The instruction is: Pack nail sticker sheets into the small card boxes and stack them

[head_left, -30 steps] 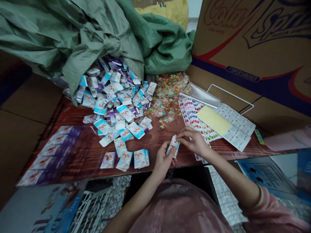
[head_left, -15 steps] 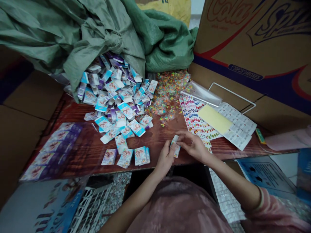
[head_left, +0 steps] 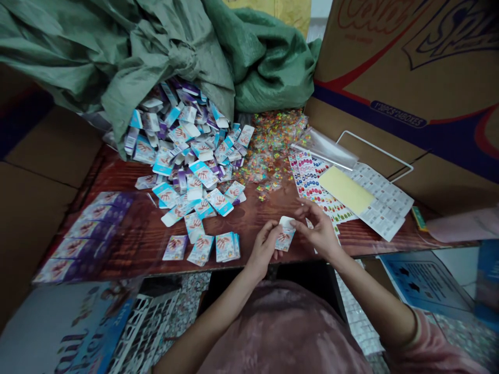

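Observation:
My left hand (head_left: 264, 249) is wrapped round the left side of a small printed cardboard box (head_left: 285, 240) with a hand picture on its front. The box is upright over the front of the table, its white top flap raised. At the flap's right edge, my right hand (head_left: 317, 228) pinches with thumb and finger, the other fingers lifted. To the left lie a short stack of matching boxes (head_left: 226, 248), a box pair (head_left: 200, 250) and a purple-edged box (head_left: 175, 248). Behind them spreads a heap of similar boxes (head_left: 195, 150).
A green sack (head_left: 171, 52) opens over the heap. Small colourful packets (head_left: 273, 145) lie beside sticker sheets (head_left: 312, 182) and a yellow card (head_left: 345, 189). Wrapped boxes (head_left: 83, 228) line the left edge. A large carton (head_left: 374, 78) stands at the right back.
The small box has turned so its printed front faces me, and its white flap now shows. My right hand has shifted slightly right, its fingers a little more spread.

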`<state>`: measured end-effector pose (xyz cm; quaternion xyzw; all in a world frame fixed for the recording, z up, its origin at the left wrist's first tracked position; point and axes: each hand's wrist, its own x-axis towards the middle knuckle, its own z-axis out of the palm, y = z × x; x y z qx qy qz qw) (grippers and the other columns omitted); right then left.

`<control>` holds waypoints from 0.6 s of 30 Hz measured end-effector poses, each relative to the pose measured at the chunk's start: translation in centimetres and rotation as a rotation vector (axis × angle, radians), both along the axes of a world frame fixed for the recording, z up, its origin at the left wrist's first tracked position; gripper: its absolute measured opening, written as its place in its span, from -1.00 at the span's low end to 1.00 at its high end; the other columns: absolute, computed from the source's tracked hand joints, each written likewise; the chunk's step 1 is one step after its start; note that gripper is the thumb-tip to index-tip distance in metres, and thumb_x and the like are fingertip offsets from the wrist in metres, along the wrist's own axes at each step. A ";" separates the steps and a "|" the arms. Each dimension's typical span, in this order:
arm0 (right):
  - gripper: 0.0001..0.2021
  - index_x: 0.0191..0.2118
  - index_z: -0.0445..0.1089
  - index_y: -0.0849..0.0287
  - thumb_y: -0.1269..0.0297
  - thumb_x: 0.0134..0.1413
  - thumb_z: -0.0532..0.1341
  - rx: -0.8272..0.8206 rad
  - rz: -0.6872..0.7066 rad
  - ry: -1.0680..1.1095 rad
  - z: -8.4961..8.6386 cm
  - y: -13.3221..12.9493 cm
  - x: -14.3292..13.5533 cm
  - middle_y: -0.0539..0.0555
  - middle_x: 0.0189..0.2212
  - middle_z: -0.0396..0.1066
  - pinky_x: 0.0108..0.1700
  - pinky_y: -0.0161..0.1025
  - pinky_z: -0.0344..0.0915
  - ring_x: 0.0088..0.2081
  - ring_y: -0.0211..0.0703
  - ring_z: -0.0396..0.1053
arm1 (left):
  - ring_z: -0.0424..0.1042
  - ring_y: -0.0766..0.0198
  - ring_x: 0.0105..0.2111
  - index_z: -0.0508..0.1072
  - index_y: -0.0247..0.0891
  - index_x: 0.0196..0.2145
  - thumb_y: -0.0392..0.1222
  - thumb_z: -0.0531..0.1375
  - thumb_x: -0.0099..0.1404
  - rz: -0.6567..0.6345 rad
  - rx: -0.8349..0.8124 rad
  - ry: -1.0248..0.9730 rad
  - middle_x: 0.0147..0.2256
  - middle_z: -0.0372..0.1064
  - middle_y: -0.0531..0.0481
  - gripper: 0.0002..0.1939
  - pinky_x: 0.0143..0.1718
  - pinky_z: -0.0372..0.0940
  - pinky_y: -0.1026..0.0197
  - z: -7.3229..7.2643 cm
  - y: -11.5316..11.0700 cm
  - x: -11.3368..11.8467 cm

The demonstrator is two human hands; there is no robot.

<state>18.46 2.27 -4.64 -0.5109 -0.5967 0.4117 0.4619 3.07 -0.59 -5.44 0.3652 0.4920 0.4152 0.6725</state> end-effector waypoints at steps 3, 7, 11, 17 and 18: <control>-0.46 0.01 0.32 0.10 0.18 -0.16 0.40 -0.283 0.091 0.183 -0.3 0.0 -0.1 -0.02 -0.37 0.43 -0.29 -0.26 0.36 -0.37 -0.23 0.40 | 0.25 0.42 -0.69 0.31 -0.23 -0.35 0.01 0.13 0.17 -0.019 0.008 -0.018 -0.63 0.28 0.15 -0.76 -0.71 0.10 0.42 0.1 0.0 0.1; -0.70 -0.29 0.45 0.17 0.09 -0.13 0.37 -0.363 0.178 0.281 -0.4 -0.6 -0.4 -0.01 -0.42 0.46 -0.31 -0.27 0.35 -0.41 -0.25 0.39 | 0.29 0.40 -0.67 0.33 -0.26 -0.40 0.01 0.14 0.16 0.016 0.000 0.002 -0.62 0.31 0.11 -0.75 -0.70 0.15 0.41 0.2 0.1 0.3; -0.69 -0.26 0.49 0.15 0.06 -0.10 0.36 -0.440 0.169 0.405 -0.9 -0.9 0.0 0.00 -0.40 0.48 -0.34 -0.31 0.33 -0.43 -0.28 0.38 | 0.30 0.41 -0.68 0.31 -0.26 -0.41 0.04 0.17 0.14 0.046 -0.027 -0.013 -0.60 0.33 0.12 -0.71 -0.71 0.16 0.41 0.1 0.4 0.5; -0.74 -0.23 0.52 0.11 0.10 -0.04 0.34 -0.203 0.154 0.144 -0.9 -0.7 0.8 0.01 -0.42 0.47 -0.38 -0.30 0.30 -0.43 -0.25 0.37 | 0.32 0.40 -0.67 0.33 -0.27 -0.38 0.08 0.16 0.16 0.029 -0.012 0.018 -0.58 0.31 0.12 -0.68 -0.70 0.22 0.39 -0.3 0.4 0.5; -0.76 -0.23 0.53 0.11 0.12 0.00 0.31 -0.103 0.165 0.056 -0.7 -0.7 0.8 0.03 -0.40 0.47 -0.32 -0.27 0.31 -0.38 -0.22 0.38 | 0.32 0.40 -0.67 0.34 -0.28 -0.36 0.10 0.16 0.17 0.029 -0.010 0.023 -0.58 0.32 0.12 -0.66 -0.70 0.23 0.39 -0.4 0.4 0.5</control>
